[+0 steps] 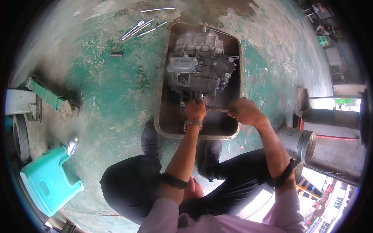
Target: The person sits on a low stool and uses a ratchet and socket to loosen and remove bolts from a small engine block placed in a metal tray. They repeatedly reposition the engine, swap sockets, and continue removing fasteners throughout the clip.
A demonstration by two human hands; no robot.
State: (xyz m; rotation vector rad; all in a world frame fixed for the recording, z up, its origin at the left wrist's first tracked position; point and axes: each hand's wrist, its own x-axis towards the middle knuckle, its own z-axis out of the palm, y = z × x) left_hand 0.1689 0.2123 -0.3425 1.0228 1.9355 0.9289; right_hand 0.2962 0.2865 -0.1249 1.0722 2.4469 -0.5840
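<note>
A dark grey metal gearbox housing rests in a worn metal tray, with bolted covers on its upper side. My left hand, a watch on its wrist, is closed around the head end of a wrench, against the lower edge of the housing where a short shiny socket fitting shows. My right hand grips the far end of the wrench's handle, over the right part of the tray.
Loose steel tools and a short socket lie on the green floor. At left stand a turquoise stool with a spray can, a tire and a green metal piece. A grey bucket is at right.
</note>
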